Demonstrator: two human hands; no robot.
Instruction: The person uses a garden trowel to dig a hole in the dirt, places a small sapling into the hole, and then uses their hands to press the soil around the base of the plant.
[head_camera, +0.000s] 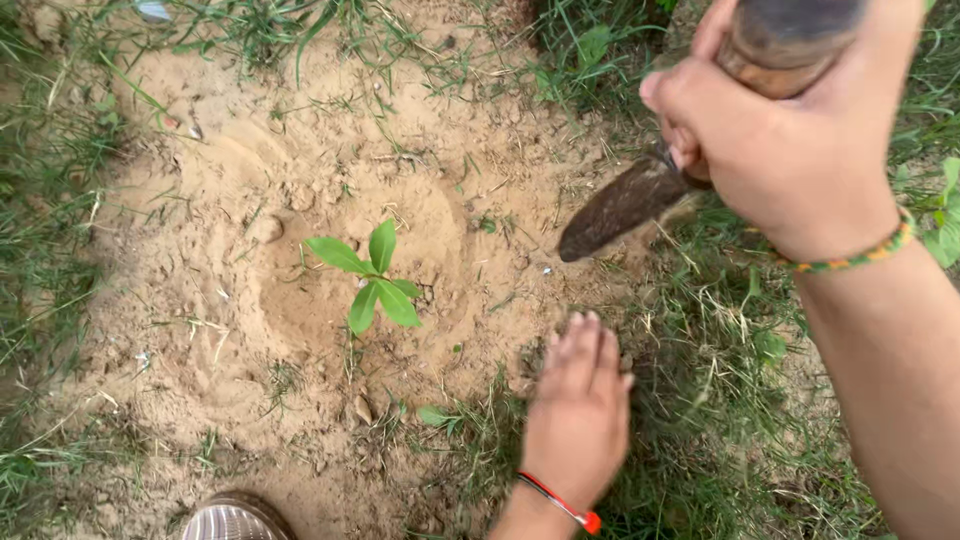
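- Seedling (372, 278) with a few bright green leaves is standing upright in the middle of a shallow round hollow in the sandy soil (230, 200), touched by neither hand.
- Right hand (790, 140) is hanging over the upper right of the view, fingers curled tight around the wooden handle (785, 40) of a trowel (625, 205).
- Its dark, dirt-coated blade is pointing down and to the left, with the tip hovering at the right edge of the sandy patch, apart from the seedling.
- A braided green, yellow and orange wristband (855, 255) is sitting on the right wrist.
- Left hand (580, 415) is lying flat, palm down and fingers spread open, gripping nothing; it is pressing on the ground where sand meets grass, below and to the right of the seedling. It is slightly blurred.
- A red cord bracelet (560, 500) is circling the left wrist.
- Grass (720, 400) is ringing the bare patch on every side.
- The toe of a shoe (235, 520) is showing at the bottom edge, left of the left arm.
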